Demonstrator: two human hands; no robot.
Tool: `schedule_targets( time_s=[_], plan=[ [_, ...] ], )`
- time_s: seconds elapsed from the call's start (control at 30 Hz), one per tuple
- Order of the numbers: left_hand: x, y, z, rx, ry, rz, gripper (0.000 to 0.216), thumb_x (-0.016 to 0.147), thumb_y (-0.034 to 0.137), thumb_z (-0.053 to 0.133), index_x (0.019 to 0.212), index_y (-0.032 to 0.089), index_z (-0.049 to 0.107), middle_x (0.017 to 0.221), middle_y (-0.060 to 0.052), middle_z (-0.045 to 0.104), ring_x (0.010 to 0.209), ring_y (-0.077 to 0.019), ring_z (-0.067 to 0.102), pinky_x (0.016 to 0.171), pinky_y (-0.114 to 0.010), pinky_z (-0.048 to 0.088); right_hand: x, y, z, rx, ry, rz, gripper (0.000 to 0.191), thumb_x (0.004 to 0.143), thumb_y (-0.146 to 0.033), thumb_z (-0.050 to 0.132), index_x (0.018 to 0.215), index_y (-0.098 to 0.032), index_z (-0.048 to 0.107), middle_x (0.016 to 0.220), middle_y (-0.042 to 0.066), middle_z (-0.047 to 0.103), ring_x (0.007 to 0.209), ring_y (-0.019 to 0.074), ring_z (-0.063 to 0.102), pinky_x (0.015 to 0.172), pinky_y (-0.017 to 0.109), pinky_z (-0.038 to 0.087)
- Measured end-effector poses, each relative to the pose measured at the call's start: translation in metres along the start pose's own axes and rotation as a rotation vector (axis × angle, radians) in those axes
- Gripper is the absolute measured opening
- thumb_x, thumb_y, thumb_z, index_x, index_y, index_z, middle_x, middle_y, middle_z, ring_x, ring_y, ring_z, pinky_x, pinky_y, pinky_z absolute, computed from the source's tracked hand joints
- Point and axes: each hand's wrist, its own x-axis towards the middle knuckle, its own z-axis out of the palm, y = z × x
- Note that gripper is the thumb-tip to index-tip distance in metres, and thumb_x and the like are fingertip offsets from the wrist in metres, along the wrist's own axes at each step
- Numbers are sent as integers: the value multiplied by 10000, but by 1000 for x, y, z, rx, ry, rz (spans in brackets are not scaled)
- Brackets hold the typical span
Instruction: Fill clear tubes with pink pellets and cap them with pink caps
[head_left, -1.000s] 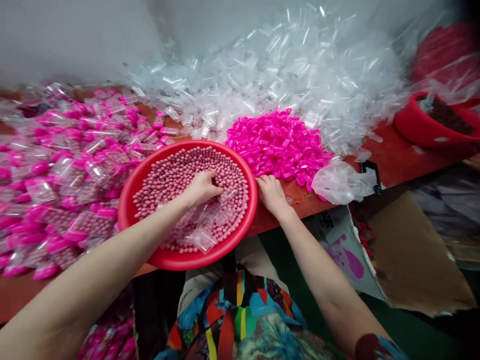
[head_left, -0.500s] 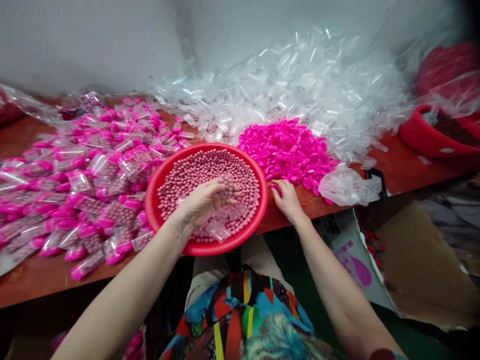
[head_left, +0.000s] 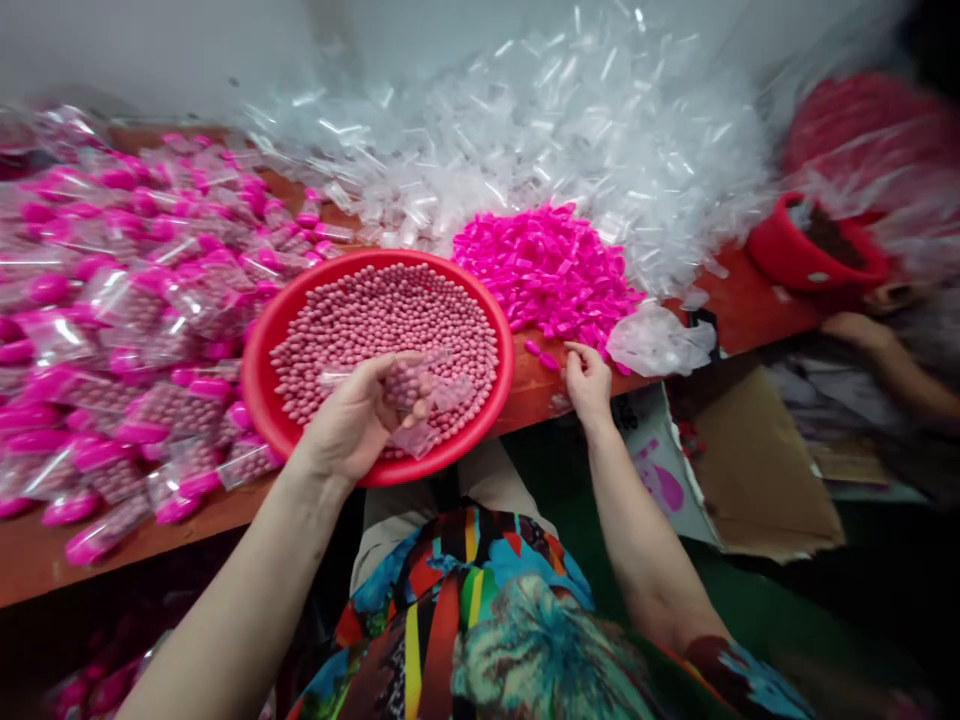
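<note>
1 clear bead-filled container [head_left: 403,384], gripped in L hand [head_left: 346,425] over red bowl [head_left: 261,400], may spill beads [head_left: 375,310] if tilted; R hand [head_left: 590,388], fingers curled (contents, if any, can't tell), might knock nearby loose pink pcs. [head_left: 550,361] off table [head_left: 527,398] w/ careless sweep.

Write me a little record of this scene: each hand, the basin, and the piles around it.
Left hand: holds a clear container with beads inside, over the basin
Right hand: fingers curled, beside two loose pink caps; grip unclear
Red basin: pink beads
Left pile: bead-filled containers with pink ends
Pink pile: caps, right of basin
Back pile: clear plastic pieces
</note>
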Motion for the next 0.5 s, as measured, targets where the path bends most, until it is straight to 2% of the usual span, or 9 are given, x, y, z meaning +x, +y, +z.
schedule_targets(
  time_s=[0.07, 0.2, 0.3, 0.4, 0.5],
  plan=[
    [-1, -1, -1, -16, 14, 14, 209, 850, 327, 620, 885, 138, 702, 709, -41, 688, 581, -143, 621, 489, -229, 472, -1, 3, -1, -11, -12, 41, 338, 930, -264, 416, 1055, -112, 690, 1000, 155, 709, 915, 230, 645, 875, 401, 512],
    [-2, -4, -1, -18, 48, 17, 204, 862, 320, 613, 864, 136, 699, 706, -48, 695, 600, -149, 639, 535, -240, 516, -5, 1, 8, -61, -63, -1, 261, 849, -328, 616, 1002, -134, 699, 983, 121, 684, 939, 223, 601, 941, 395, 457],
    [-3, -4, 0, -29, 71, 16, 256, 882, 343, 584, 904, 117, 704, 752, -73, 715, 642, -163, 665, 598, -265, 556, -6, -4, 15, -42, -64, 9, 241, 826, -327, 651, 958, -128, 684, 949, 112, 664, 914, 208, 580, 924, 379, 450],
    [-6, -4, 1, -60, 28, 36, 317, 887, 343, 541, 1005, 95, 699, 800, -100, 728, 689, -192, 690, 593, -277, 558, -3, -13, 14, 32, -41, 42, 234, 870, -358, 593, 901, -134, 651, 844, 80, 651, 804, 184, 586, 813, 348, 492],
    [-7, -6, 0, -89, -41, 36, 333, 881, 282, 497, 1073, 79, 679, 831, -121, 733, 734, -215, 704, 585, -282, 550, 3, -40, 8, 208, 0, 82, 283, 918, -393, 530, 1012, -140, 615, 741, 14, 619, 652, 154, 590, 632, 300, 510]
  ],
)
